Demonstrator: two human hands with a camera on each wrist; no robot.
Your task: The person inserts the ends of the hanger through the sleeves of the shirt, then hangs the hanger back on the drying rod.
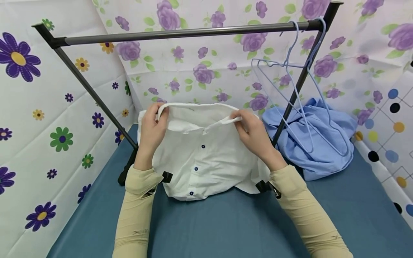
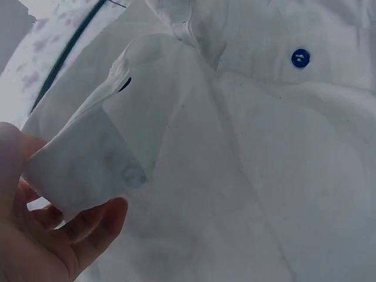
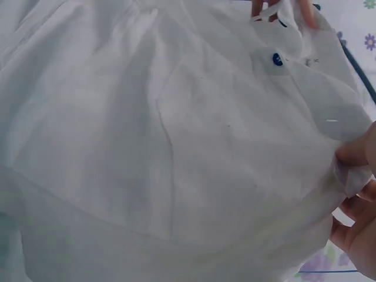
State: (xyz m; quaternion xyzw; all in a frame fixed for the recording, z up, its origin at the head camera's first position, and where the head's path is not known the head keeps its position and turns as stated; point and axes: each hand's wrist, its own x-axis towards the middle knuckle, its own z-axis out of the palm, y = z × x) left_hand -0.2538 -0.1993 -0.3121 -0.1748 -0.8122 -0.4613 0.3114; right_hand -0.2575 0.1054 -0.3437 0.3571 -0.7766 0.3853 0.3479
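Observation:
A white shirt (image 1: 222,157) with dark blue buttons hangs down in front of me, its lower part reaching the blue table. My left hand (image 1: 152,125) pinches the left side of its collar (image 1: 200,106), thumb in front. On the opposite side my right hand (image 1: 253,132) pinches the other part of the collar, so the neck opening spreads between both hands. In the left wrist view the left fingers (image 2: 106,226) curl around a collar point (image 2: 82,170). The right wrist view has the right hand (image 3: 359,223) gripping a fold of white cloth near the frame's edge.
A dark metal rack (image 1: 180,34) stands behind the shirt, its rail running across. Light blue hangers (image 1: 287,64) hang at the rail's right end. Behind them a blue garment (image 1: 322,165) lies heaped on the table (image 1: 213,229). Patterned cloth walls (image 1: 193,57) surround the table.

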